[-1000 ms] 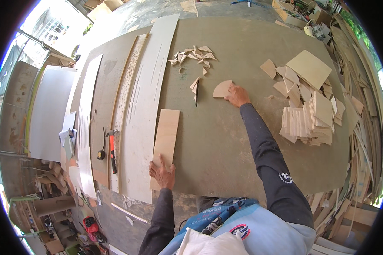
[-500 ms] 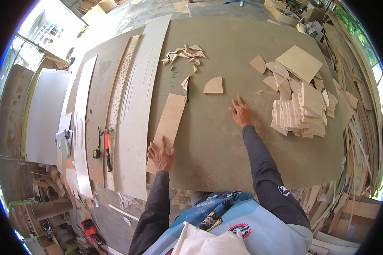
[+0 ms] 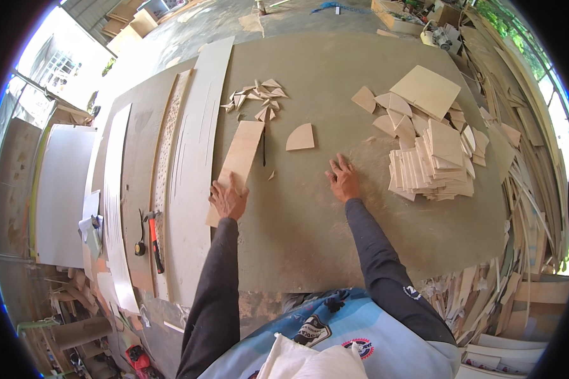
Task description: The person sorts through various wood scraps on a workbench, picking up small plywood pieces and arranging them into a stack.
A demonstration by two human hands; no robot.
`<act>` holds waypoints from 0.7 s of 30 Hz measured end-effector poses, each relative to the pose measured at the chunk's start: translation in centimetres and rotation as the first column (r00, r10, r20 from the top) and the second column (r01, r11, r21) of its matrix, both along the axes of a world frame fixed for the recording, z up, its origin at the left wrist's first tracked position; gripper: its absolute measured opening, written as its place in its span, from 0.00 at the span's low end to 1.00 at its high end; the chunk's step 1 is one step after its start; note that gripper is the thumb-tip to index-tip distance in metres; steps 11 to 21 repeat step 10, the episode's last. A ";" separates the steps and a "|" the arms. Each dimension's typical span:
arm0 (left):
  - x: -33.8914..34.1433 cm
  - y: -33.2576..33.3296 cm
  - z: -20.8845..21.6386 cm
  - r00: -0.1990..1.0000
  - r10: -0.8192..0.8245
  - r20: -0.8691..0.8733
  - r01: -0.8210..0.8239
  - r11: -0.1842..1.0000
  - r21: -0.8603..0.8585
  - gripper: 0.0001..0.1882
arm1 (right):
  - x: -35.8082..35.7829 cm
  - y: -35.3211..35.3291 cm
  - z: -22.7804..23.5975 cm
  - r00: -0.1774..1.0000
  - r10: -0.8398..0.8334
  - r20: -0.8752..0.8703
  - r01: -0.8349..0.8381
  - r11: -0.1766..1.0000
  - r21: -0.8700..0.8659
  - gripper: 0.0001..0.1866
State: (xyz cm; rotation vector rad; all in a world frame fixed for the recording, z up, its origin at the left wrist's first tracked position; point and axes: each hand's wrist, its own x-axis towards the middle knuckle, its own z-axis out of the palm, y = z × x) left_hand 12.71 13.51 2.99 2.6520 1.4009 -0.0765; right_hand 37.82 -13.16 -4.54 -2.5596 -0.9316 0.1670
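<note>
My left hand [image 3: 229, 197] lies with fingers spread on a long, light plywood strip [image 3: 241, 151], pressing on it near its close end. Alongside the strip's far right edge is a thin dark upright line [image 3: 264, 146]; whether it is a blade or a slot I cannot tell. Pointed wood offcuts [image 3: 267, 112] touch or nearly touch the strip's far end. A tiny wood sliver [image 3: 271, 175] lies right of the strip. Fingers apart, my right hand [image 3: 344, 179] rests on the brown tabletop [image 3: 322, 240], holding nothing. Beyond it sits a quarter-circle wood piece [image 3: 300, 137].
At the right is a pile of stacked wood pieces [image 3: 431, 165] with a square panel [image 3: 425, 91] behind. Long white boards [image 3: 199, 126] run along the left, beside a hammer [image 3: 155, 237] and a tape measure [image 3: 140, 247]. Scrap strips [image 3: 531, 151] lean past the right edge.
The strip has slid away from me under my left hand, along the dark line. A small sliver now lies right of the strip. My right hand stays put; the view has shifted slightly.
</note>
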 end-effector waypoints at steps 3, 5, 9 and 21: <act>3.1 3.0 1.9 0.999 0.010 -0.034 -0.008 0.999 0.049 0.44 | 0.1 0.3 0.2 0.999 0.021 -0.024 -0.021 1.000 0.014 0.27; 4.5 4.4 2.9 0.996 0.084 -0.031 -0.081 0.993 0.082 0.43 | 0.3 0.4 0.3 0.998 0.041 -0.040 -0.040 0.999 0.016 0.27; 4.5 5.0 4.9 0.969 0.231 0.086 -0.233 0.972 0.018 0.42 | 1.0 0.0 0.6 0.991 0.030 -0.127 -0.026 0.999 0.028 0.28; 4.1 4.8 4.5 0.971 0.229 0.072 -0.231 0.973 0.017 0.42 | 0.9 0.0 0.9 0.984 0.025 -0.174 -0.018 0.999 0.038 0.28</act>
